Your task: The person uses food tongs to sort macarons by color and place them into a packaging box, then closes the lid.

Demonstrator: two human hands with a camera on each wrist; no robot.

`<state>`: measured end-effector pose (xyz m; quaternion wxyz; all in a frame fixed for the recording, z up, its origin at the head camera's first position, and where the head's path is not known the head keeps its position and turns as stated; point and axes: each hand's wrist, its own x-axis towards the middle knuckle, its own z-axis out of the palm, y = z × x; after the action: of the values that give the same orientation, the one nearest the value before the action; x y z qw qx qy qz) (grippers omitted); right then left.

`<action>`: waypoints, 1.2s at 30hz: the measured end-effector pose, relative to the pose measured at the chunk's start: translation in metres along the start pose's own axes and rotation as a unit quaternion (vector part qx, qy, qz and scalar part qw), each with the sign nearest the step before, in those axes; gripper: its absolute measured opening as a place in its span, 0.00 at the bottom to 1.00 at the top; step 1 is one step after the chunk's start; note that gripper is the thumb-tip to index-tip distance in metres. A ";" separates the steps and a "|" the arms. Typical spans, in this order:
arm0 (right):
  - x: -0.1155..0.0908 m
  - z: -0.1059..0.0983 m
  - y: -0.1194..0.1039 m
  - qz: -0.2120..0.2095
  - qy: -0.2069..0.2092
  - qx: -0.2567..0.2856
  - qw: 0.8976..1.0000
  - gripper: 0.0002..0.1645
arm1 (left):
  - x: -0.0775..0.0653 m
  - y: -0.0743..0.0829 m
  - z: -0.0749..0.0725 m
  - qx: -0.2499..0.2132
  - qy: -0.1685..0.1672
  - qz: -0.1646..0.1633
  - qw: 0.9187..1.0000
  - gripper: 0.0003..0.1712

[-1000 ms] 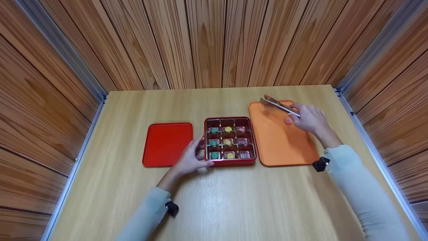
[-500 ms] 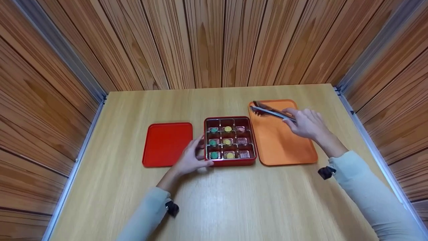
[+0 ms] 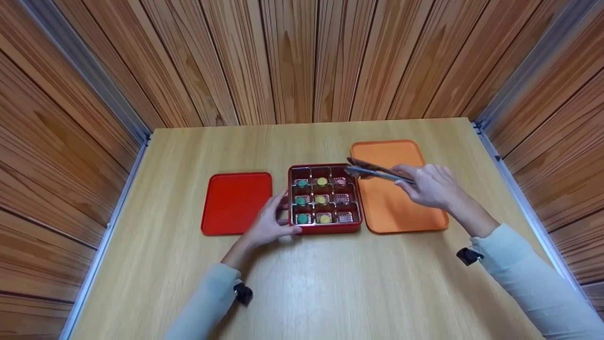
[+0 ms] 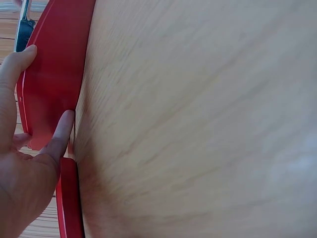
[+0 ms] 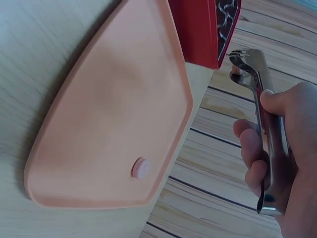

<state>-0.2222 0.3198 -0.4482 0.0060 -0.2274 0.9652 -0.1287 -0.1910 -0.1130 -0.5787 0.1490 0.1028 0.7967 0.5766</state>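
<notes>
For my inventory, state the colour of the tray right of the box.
Orange; the tray shows best in the head view.

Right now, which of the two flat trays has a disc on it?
The orange tray, right of the box: one pink disc lies on it in the right wrist view. The red tray, left of the box, shows none.
</notes>
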 end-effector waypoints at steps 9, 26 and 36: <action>-0.006 0.007 -0.014 -0.058 0.025 -0.045 0.997 0.20 | 0.001 0.000 0.000 -0.002 0.002 0.012 1.000 0.70; -0.006 0.016 -0.023 -0.077 0.003 -0.035 0.996 0.19 | 0.001 0.000 0.000 0.008 0.003 0.003 1.000 0.69; -0.006 0.017 -0.021 -0.061 -0.013 -0.027 0.998 0.23 | 0.000 0.001 0.000 0.008 0.002 -0.003 1.000 0.68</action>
<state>-0.2067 0.3003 -0.4593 0.0049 -0.2873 0.9526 -0.0999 -0.1908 -0.1127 -0.5780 0.1479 0.1007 0.8020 0.5699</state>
